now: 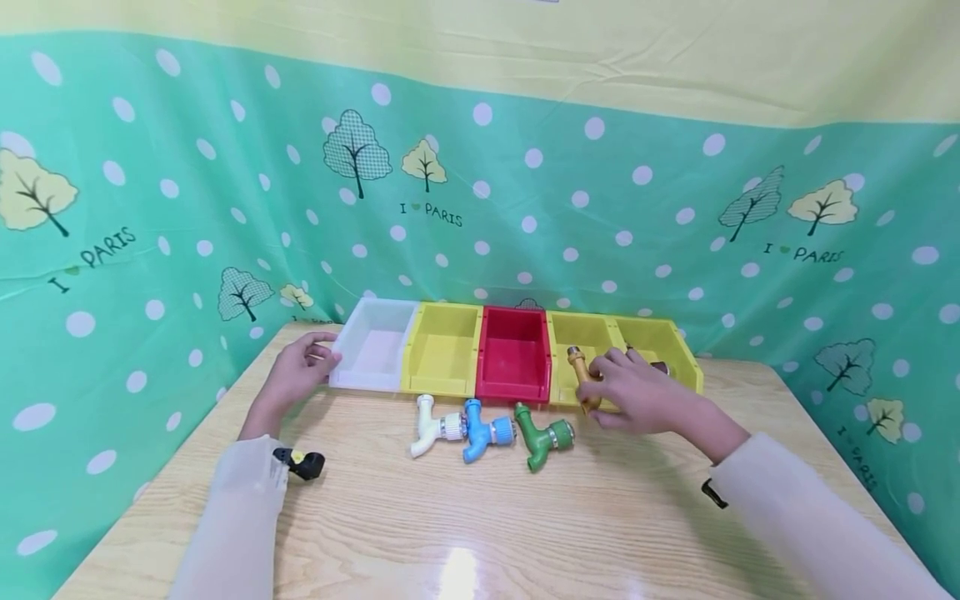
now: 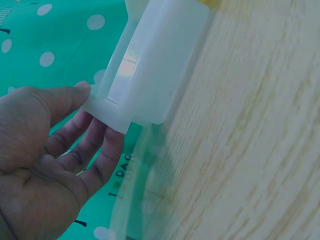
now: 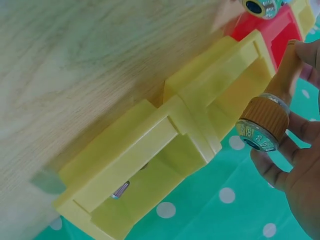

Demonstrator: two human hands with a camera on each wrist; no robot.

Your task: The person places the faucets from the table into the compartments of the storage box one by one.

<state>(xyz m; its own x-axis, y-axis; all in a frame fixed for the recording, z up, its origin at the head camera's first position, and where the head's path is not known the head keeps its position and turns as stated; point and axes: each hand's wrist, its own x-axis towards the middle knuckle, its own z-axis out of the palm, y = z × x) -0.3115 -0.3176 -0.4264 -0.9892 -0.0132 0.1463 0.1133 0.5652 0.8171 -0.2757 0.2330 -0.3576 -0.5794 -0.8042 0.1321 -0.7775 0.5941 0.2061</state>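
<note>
One orange tap (image 1: 581, 367): in the right hand (image 1: 637, 392), up against the front of the end-but-one yellow bin (image 3: 240, 60) in the head view; whether it touches the bin cannot be told.
Right hand: fingers and thumb curled round the tap, thumb at the neck (image 3: 287, 75), fingertips by the collar (image 3: 265, 120).
Left hand: thumb above and fingers below the rim of the white bin (image 1: 363, 381), pinching its edge.
Tap's weight: probably light, easy for one hand; whether it is plastic or painted metal is unsure.
Tap's stiffness: looks hard and rigid, unlikely to bend or dent under a normal squeeze.
Tap's surface: the smooth neck may slide or roll a little; the ribbed collar should give more bite.
Best hold: across the neck close to the collar, which probably balances it; the collar may turn if gripped alone.
Tap's looks: orange-brown, slim neck, silvery ring above a broad ridged collar, pale marked end with a dark centre, dark tip at the other end.
Kindred taps: white tap (image 1: 427, 429), blue tap (image 1: 480, 433) and green tap (image 1: 537, 439), side by side on the tabletop (image 1: 390, 517) before the bins.
</note>
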